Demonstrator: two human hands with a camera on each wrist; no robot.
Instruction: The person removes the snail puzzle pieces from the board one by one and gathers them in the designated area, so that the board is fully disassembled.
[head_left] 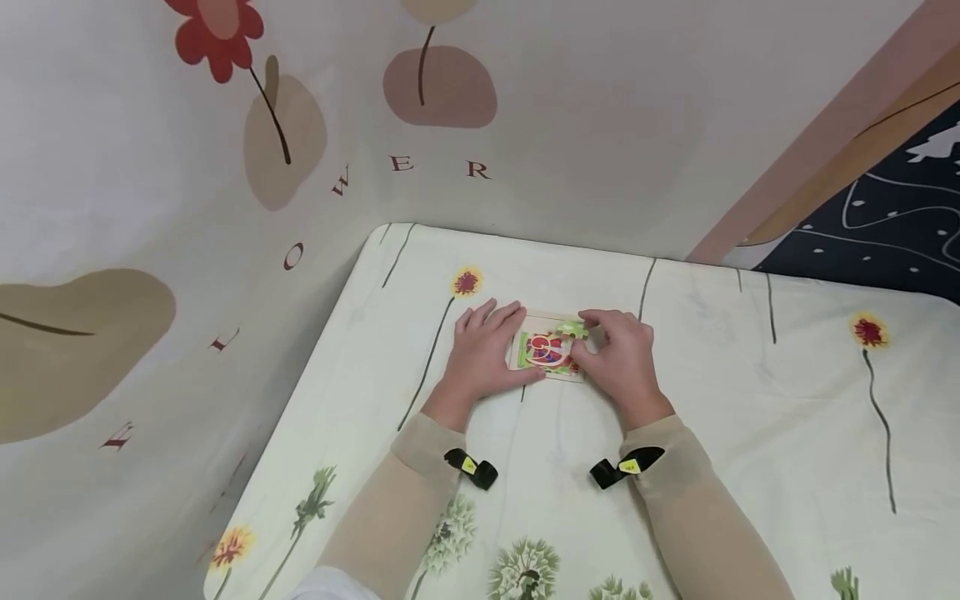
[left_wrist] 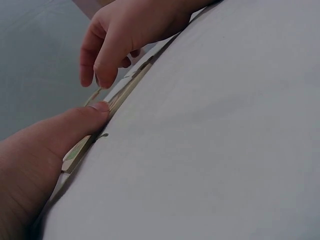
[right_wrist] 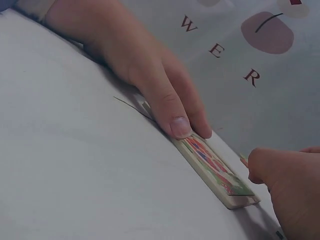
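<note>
A small wooden jigsaw puzzle (head_left: 542,360) in a pale frame lies on the cloth, with a red, blue and green picture. My left hand (head_left: 483,346) rests at its left side, thumb on the near edge and fingers stretched toward the far corner. In the right wrist view, the left thumb (right_wrist: 180,127) presses on the board's end. Above the puzzle's right part, my right hand (head_left: 624,354) pinches a green puzzle piece (head_left: 573,328) between thumb and forefinger. The piece looks tilted up off the board in the right wrist view; the fingers partly cover it.
A pale cloth with printed flowers (head_left: 750,400) covers the table. Behind it and on the left hangs a printed fabric wall (head_left: 600,167), close to the table's far edge. Dark patterned fabric (head_left: 885,208) is at the far right.
</note>
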